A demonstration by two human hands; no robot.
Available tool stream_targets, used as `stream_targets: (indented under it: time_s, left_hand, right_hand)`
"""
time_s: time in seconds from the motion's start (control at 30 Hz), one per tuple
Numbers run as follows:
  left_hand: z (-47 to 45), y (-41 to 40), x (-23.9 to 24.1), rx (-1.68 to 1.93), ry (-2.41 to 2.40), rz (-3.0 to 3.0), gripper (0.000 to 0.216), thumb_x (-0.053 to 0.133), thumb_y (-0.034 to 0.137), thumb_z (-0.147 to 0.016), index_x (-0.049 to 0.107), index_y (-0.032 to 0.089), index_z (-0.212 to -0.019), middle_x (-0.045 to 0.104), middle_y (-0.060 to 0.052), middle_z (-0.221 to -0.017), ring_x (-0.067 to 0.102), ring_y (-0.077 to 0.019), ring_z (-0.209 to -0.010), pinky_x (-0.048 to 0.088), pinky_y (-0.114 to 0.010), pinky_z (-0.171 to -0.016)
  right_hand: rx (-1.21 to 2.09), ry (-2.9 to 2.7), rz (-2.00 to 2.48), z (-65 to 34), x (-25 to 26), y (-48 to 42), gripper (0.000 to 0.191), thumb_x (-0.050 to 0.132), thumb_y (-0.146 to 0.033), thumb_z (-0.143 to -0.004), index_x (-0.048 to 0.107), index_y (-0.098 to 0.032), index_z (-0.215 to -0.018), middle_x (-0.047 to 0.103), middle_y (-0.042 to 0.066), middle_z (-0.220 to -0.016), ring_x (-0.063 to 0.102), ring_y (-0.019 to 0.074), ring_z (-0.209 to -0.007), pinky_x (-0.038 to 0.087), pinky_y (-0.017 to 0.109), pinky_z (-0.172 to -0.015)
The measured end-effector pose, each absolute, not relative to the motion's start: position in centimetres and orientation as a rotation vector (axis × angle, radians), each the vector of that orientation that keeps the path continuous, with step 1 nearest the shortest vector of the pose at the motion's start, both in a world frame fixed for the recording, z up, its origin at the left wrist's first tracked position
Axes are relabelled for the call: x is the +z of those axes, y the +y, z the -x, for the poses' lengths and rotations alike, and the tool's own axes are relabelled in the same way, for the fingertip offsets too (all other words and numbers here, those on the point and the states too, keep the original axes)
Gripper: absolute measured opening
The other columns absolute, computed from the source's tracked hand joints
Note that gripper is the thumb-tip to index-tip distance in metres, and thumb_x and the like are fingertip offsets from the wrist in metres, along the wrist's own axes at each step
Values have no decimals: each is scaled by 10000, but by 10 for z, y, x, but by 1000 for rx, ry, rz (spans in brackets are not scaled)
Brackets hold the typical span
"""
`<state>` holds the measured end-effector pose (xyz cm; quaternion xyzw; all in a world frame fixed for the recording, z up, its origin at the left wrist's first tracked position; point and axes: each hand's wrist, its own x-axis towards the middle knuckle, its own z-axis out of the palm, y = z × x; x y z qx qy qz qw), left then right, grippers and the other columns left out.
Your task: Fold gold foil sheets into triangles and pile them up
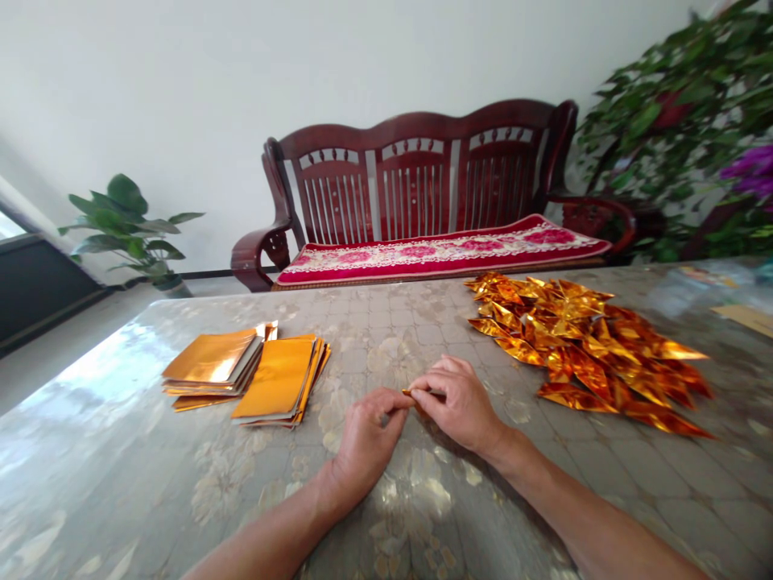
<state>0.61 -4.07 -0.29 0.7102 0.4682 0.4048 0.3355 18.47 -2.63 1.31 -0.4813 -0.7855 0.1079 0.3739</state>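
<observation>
Close together above the middle of the table, my left hand (369, 431) and my right hand (457, 401) pinch a small piece of gold foil paper (423, 400) between thumbs and fingers. Most of that piece is hidden by the fingers. To the left lie two stacks of square gold foil paper, one (211, 358) partly behind the other (274, 377). On the right, a heap of folded gold foil paper pieces (580, 346) with pointed ends spreads across the table, apart from my right hand.
The table (241, 499) has a patterned, shiny cover. A clear plastic bag (694, 286) and brown cardboard (746, 318) lie at its right edge. Beyond stand a dark red wooden bench (411, 193) with a red cushion (447, 248), a potted plant (136, 229) and leafy greenery (670, 121).
</observation>
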Motion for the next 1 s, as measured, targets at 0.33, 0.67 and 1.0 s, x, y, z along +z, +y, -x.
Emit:
stream_targets:
  time_s: [0.33,0.67,1.0]
  left_hand:
    - [-8,-34,-6,1153,1247,-1422,94,692,269,-758,683,182,-793,699,-6,-686,653,-149,-628,505,-240,-616]
    - [-8,-27,-1,1004,1115,-1111,376,831,466,-624,651,149,-713,668,-3,-540,590,-109,-460,484,-213,-495]
    - [-8,-30,1,962,1102,-1189,372,832,455,-632,641,145,-710,673,-5,-543,605,-111,-494,460,-197,-522]
  right_hand:
    - [333,-1995,1194,-187,9,-25,163,639,-205,-874,705,-249,-732,673,-36,-667,594,159,-739,337,429,-1018]
    - [399,-2008,1149,-189,8,-24,143,657,-214,-855,708,-256,-729,664,-35,-675,598,164,-765,326,459,-1055]
    - [331,-2050,1102,-191,8,-26,160,662,-213,-870,719,-258,-728,666,-23,-673,588,174,-798,338,454,-1064]
